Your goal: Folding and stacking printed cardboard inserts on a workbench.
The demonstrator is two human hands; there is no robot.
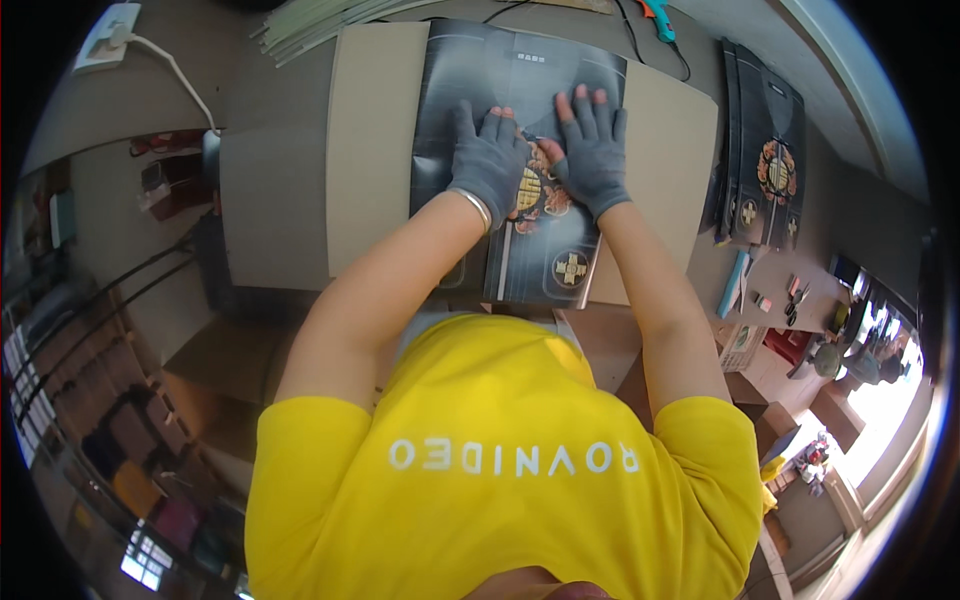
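Note:
A dark glossy printed sheet [545,265] with a food picture and a round gold emblem lies over a beige cardboard panel [375,150]. Both my hands wear grey gloves with bare fingertips, and they press flat on the sheet. My left hand [490,160] rests left of the food picture, fingers stretched toward the far edge. Just right of that picture lies my right hand [595,150], its fingers spread and its thumb pointing inward. Neither hand holds anything. Part of the picture is hidden beneath my hands.
At the right lies a stack of similar dark printed sheets [765,150]. Nearer are a light-blue narrow object [736,284] and scissors [797,300]. Pale strips [310,30] and a teal glue gun [660,18] with a dark cord lie at the far side. A white power strip [105,38] is far left.

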